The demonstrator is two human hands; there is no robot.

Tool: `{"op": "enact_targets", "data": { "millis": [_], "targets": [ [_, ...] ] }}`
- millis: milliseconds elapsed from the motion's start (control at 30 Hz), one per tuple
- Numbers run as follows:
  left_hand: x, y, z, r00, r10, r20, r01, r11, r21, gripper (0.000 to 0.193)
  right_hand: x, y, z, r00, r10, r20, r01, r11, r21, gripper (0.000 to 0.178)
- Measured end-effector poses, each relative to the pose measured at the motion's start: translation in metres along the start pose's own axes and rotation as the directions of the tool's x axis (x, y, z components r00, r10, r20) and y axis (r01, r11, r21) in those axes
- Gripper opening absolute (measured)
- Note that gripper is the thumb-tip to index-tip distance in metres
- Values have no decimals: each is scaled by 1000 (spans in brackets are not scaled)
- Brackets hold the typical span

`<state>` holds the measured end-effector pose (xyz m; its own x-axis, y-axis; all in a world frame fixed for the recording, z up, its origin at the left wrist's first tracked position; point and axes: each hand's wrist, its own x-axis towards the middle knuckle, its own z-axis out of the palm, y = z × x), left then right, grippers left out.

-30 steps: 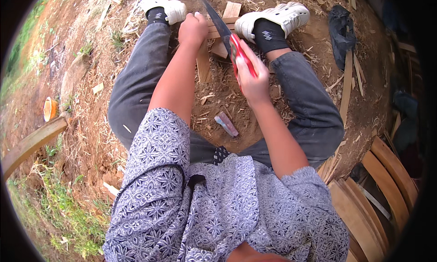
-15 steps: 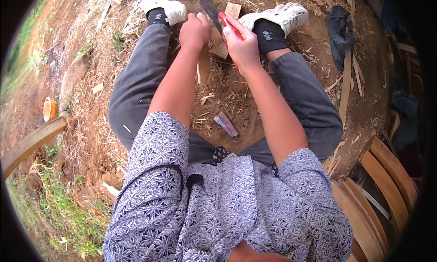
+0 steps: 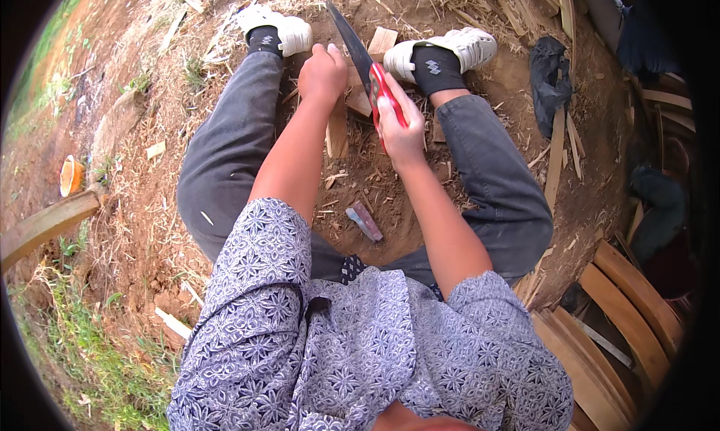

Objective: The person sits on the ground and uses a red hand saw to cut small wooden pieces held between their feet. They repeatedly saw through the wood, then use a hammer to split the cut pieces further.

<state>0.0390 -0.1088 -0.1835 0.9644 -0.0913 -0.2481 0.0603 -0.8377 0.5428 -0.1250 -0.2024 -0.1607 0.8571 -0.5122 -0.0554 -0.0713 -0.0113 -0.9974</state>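
My right hand (image 3: 401,125) is closed around the red handle of a handsaw (image 3: 352,40), whose dark blade points away from me and slants left. My left hand (image 3: 323,73) is closed just left of the blade, on a piece of wood (image 3: 337,135) that shows below the wrist; its fingertips are hidden. A wooden block (image 3: 359,101) lies between my hands, partly covered by the saw. Beyond it is a smaller pale block (image 3: 382,40), near my right shoe. Where the saw teeth touch the wood cannot be made out.
Between my legs a small two-coloured block (image 3: 364,221) lies on the dirt. A black plastic bag (image 3: 550,71) is at the far right, above a long wooden strip (image 3: 556,157). Curved boards (image 3: 622,300) are stacked near right. A curved beam (image 3: 49,230) and an orange object (image 3: 72,176) are at left.
My right hand has drawn the saw back toward me, and more of the blade shows. My left hand has stayed in about the same place.
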Motion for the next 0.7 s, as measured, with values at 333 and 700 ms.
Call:
{"op": "enact_targets", "data": {
  "millis": [333, 700],
  "targets": [
    [-4, -4, 1, 1000, -3, -14, 3, 1000, 0, 49, -59, -71, -48, 992, 117, 51, -112, 990, -87, 43],
    [-5, 4, -2, 999, 8, -36, -7, 1000, 5, 46, 45, -15, 4, 998, 59, 26, -57, 996, -75, 41]
  ]
}}
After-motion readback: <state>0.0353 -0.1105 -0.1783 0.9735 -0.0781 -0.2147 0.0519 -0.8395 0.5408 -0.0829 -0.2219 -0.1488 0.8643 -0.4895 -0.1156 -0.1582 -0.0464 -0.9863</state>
